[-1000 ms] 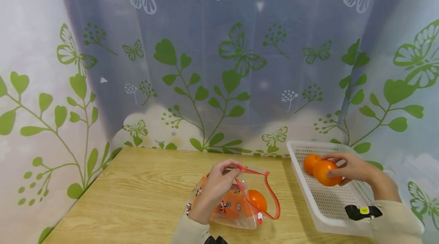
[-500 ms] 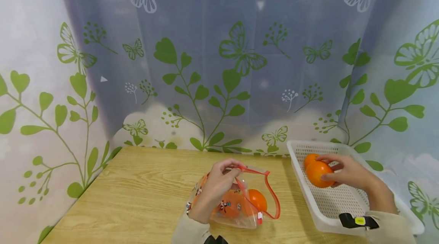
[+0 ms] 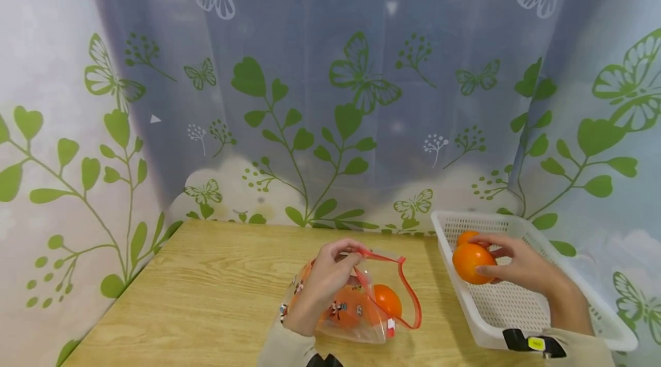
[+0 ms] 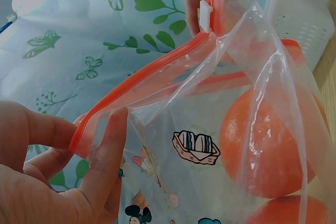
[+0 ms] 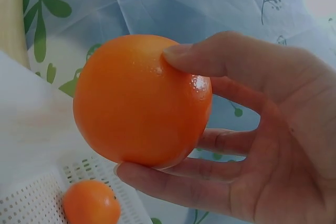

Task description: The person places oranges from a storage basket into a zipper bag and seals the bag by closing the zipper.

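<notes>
My right hand (image 3: 521, 264) grips an orange (image 5: 142, 100) between thumb and fingers, held up over the left side of the white basket (image 3: 472, 321). Behind it, a second orange (image 5: 92, 203) sits in the basket. With thumb and fingers, my left hand (image 3: 333, 275) pinches the red-edged mouth of a clear zip bag (image 4: 173, 114) printed with cartoon figures. The bag's mouth gapes toward the right. Inside the bag are oranges (image 4: 262, 145); in the head view one orange (image 3: 387, 301) shows through the opening. A white slider (image 4: 205, 17) is on the zip edge.
A wooden table (image 3: 206, 287) carries the bag and the basket. Behind it hangs a curtain (image 3: 310, 126) with butterflies and green leaves, which also runs along both sides. The basket's raised left rim stands between the right hand and the bag.
My right hand has moved left with the orange, from over the middle of the basket toward its left rim, covering more of the orange behind. The left hand and bag have stayed in place.
</notes>
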Demonstrator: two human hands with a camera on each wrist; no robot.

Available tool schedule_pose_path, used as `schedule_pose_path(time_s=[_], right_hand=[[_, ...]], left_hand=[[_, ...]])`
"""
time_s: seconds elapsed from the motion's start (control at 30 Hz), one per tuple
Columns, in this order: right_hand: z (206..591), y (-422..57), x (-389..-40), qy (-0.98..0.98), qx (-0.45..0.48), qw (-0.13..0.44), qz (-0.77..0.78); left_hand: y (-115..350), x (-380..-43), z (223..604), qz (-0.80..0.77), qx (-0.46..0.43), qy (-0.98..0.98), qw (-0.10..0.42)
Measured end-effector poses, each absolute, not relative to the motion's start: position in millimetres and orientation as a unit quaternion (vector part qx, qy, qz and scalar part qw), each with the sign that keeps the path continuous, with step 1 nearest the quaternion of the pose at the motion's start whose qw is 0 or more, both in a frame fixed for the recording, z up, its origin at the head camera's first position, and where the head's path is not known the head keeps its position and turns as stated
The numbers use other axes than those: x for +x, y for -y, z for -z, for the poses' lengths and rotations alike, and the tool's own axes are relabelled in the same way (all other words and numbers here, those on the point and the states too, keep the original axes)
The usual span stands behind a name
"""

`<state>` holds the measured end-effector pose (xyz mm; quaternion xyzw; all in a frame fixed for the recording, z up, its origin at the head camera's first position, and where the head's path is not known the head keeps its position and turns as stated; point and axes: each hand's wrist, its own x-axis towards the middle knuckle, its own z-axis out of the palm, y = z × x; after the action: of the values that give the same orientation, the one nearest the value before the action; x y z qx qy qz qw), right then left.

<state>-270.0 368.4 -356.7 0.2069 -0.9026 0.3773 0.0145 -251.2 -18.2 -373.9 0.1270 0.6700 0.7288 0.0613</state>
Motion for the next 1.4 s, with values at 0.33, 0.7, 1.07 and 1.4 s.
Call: schedule_pose_path(time_s=[0.33,0.7,1.07,1.4], right_hand=[[357.8,-361.4,-256.4,0.902,0.218,0.050,-0.370],[366.5,-356.2,-242.9,0.916,0.227,0.104,-0.316],[356.7,-343.4,-236.3,0.910,0.228,0.088,-0.336],[347.1,-319.7,-224.8,0.890,0.279,0.118,-0.340]], left_hand=[[17.3,-251.8,373.5,-0.722,0.127,-0.678,0.060],[15.7,-249.6,374.0,-0.723,0.125,-0.677,0.063],[17.3,-250.0,372.9,-0.722,0.125,-0.678,0.062],[17.2,-251.3,372.9,-0.725,0.124,-0.674,0.062]])
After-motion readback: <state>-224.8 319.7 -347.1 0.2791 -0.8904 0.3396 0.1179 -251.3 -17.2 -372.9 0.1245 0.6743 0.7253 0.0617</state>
